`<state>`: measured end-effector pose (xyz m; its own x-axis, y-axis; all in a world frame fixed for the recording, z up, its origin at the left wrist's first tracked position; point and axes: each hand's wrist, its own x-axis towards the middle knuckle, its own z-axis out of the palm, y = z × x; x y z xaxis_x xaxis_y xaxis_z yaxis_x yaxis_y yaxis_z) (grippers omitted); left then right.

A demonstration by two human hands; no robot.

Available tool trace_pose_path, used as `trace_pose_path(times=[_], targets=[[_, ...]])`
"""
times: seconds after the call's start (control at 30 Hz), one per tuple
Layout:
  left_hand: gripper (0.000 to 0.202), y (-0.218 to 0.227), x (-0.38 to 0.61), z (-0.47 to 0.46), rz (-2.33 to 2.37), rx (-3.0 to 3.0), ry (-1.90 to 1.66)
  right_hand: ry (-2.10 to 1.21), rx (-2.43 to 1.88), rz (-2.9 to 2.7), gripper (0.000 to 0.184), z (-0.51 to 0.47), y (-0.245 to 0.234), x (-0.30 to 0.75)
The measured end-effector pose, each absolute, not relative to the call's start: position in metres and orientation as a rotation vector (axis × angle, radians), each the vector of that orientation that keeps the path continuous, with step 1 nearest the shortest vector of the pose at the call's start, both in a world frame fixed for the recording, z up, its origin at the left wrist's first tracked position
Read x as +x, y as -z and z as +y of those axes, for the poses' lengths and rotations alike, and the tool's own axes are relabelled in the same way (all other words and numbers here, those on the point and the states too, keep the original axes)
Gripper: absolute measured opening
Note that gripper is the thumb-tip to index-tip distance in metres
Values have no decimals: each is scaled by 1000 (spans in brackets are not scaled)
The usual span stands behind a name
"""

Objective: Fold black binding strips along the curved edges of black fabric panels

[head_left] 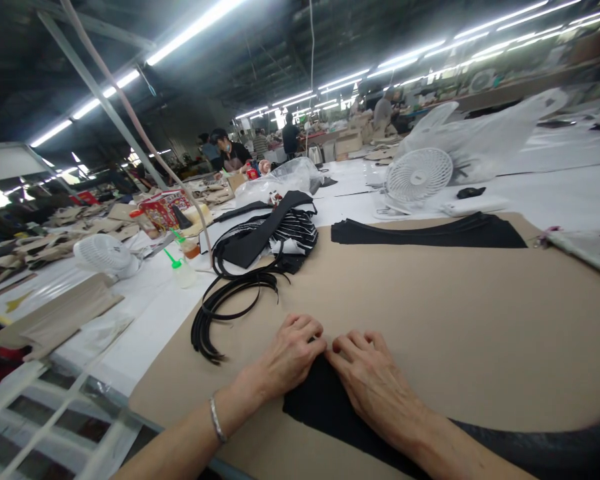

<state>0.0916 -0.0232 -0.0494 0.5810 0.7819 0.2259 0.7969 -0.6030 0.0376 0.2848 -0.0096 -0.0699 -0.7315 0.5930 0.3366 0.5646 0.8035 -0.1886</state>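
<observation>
A black piece of sheet material lies on the tan work surface close to me, its strip running off to the lower right. My left hand, with a metal bracelet on the wrist, is curled closed at the far edge of the piece. Close beside it, my right hand pinches the same edge, fingers bent and thumb near the left one. The fingertips hide the exact grip. Ahead and left sit a coil of black strips and a striped black bundle with a black panel on top.
A stack of black panels lies at the far side. White fans stand right and left, with a plastic bag behind. Green-tipped bottles stand left, beside a hanging cord. A co-worker is farther back.
</observation>
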Motion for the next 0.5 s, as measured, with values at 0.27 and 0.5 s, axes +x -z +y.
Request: trace_pose_path(times=[0.27,0.5], targets=[[13,54,95,-20,-1527,-2675,484,-105,-859,-2610,22,-10,72,285],[27,48,90,-24,-1468,-2725,406,-93,-863,-2612,21,-9,72,283]])
